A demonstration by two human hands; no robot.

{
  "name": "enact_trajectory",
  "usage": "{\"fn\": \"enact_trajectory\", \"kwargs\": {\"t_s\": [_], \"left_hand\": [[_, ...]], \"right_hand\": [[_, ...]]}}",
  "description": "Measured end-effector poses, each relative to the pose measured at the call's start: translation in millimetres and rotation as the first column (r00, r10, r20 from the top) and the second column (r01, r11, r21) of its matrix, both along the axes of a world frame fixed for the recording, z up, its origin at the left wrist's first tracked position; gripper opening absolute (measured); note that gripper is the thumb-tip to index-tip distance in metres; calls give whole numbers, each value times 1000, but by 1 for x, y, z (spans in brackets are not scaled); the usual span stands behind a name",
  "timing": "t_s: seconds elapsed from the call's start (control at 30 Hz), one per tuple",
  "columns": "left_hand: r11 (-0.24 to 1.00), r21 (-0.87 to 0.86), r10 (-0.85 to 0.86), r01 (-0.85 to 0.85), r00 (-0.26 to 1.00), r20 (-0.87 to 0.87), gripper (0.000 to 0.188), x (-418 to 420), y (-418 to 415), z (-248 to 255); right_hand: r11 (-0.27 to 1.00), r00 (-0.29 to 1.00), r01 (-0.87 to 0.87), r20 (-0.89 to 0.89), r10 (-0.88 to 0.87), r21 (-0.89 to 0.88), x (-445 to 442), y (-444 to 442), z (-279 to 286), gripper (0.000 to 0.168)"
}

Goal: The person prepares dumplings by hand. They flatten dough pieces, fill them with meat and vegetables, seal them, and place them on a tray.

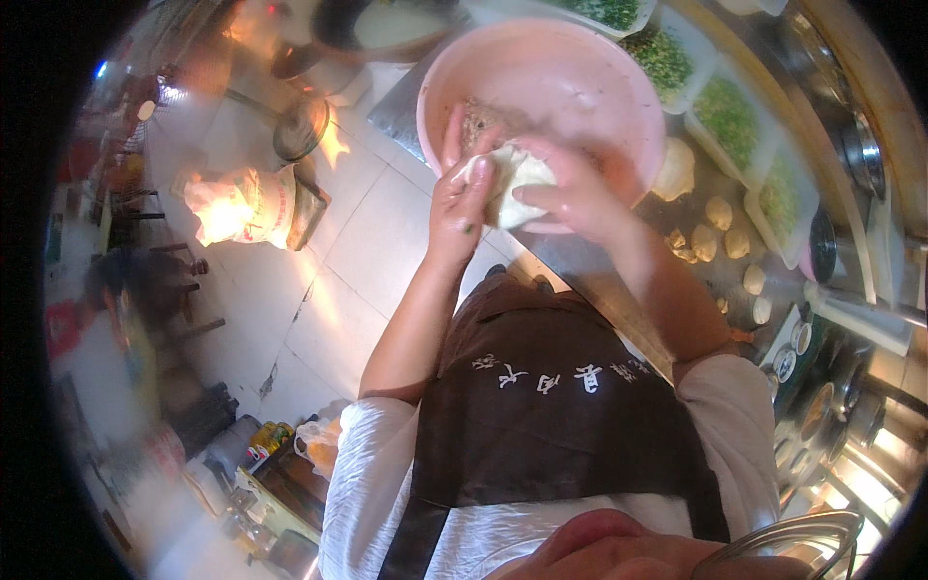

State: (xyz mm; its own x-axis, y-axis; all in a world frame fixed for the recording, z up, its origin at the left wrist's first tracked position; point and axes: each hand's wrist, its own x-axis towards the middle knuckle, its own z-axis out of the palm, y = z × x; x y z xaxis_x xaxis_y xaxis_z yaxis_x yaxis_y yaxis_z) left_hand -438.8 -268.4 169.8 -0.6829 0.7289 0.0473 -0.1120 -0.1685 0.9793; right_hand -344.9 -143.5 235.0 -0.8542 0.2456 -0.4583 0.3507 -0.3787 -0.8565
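A piece of pale dough (523, 181) is held between both hands over the near rim of a large pink plastic basin (558, 72). My left hand (464, 185) cups it from the left, with the fingers spread upward. From the right, my right hand (569, 185) grips it, its thumb across the front. Brownish minced filling (478, 119) lies in the basin, just behind the fingers. Right of the basin, a large lump of dough (674, 170) rests on the metal worktop, with several small dough pieces (703, 243) nearer to me.
Trays of chopped greens (725, 119) line the back of the worktop (609, 279). Small bowls (785, 362) stand at the far right. On the tiled floor to the left is a filled sack (243, 206) beside a round pan-like object (301, 130). A large pot stands beyond the basin.
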Motion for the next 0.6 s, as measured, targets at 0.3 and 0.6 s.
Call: {"fn": "enact_trajectory", "kwargs": {"t_s": [0.3,0.6], "left_hand": [[877,412,-284,-248,423,860,49,13,-40,-45],[911,301,-193,-282,352,916,47,-17,-43,-48]], "right_hand": [[418,845,151,-336,416,896,-28,-32,-51,35],[300,996,-27,1,88,953,-112,50,-162,30]]}}
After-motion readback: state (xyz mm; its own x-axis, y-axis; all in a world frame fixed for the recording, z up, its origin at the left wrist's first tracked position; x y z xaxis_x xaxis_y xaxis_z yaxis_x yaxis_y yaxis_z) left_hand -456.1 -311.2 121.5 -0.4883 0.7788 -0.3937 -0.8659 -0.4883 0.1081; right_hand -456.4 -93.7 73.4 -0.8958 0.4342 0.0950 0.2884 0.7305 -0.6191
